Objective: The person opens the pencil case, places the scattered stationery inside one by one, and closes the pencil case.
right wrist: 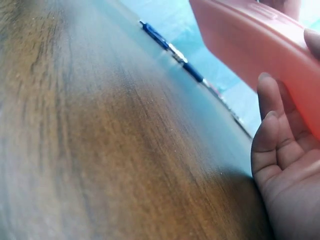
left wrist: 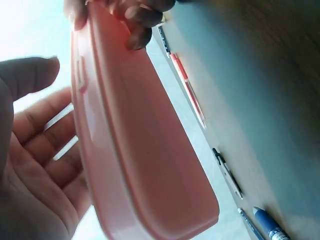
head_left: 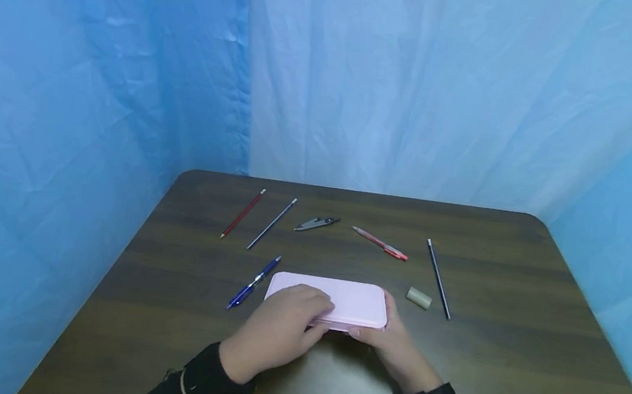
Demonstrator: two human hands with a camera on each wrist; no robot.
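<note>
- Two bare hands frame the one job here, and the biggest thing to respect is the dark wood-grain surface [head_left: 508,345] itself: the case should stay flat on it, near its front edge, so nothing slides.
- Next in size, the pale pink rectangular plastic pencil case [head_left: 352,301] lies closed at the front middle of that surface, long side towards the person. In the left wrist view a small catch shows on its near long edge, so I judge the step in hand is steadying the case in order to open it.
- Left hand [head_left: 277,332]: it lies over the left part of the lid, fingers curved down across the top; its grip reads as relaxed and spread, pressing, not pinching. Press lightly, or the lid cannot lift.
- Right hand [head_left: 393,345]: it cups the near right corner, thumb along the end and fingertips curled under the front edge, so this grip is closed on the case. Lift from there, close to the catch, not by twisting the end.
- Smaller things to keep clear of: a blue ballpoint pen [head_left: 252,282] just left of the case, a long dark pencil [head_left: 438,278] to the right, a red pen [head_left: 380,243], a red pencil [head_left: 242,214], a grey pencil [head_left: 272,223] and a pair of grey metal compasses [head_left: 316,224] farther back.
- Smallest, a beige eraser [head_left: 418,298] sits just beside the case's right end; a swinging lid or elbow could knock it.
</note>
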